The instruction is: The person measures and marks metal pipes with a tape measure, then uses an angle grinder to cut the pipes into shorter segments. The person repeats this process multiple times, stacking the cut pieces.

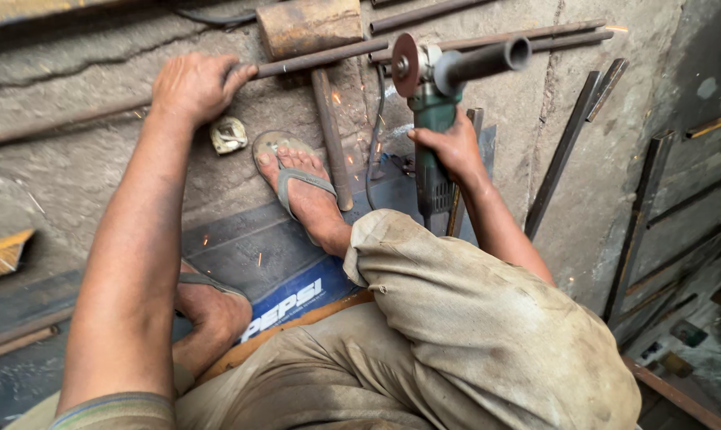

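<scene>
Gripping rod [312, 60]; right hand [456, 147] holds grinder [432, 111].

Printed sign panel [285, 306]: flat, rectangular, deep blue with bold white lettering and a thin white band; laid face-up on the floor, partly hidden beneath the bent knee and the two sandalled feet. Dark grey sheet [241, 247] adjoining its upper edge, unprinted. Small crumpled wrapper [229, 134]: off-white with faint yellowish marks, lying on the bare concrete floor just beside the toes of the forward foot. No screens visible.
</scene>
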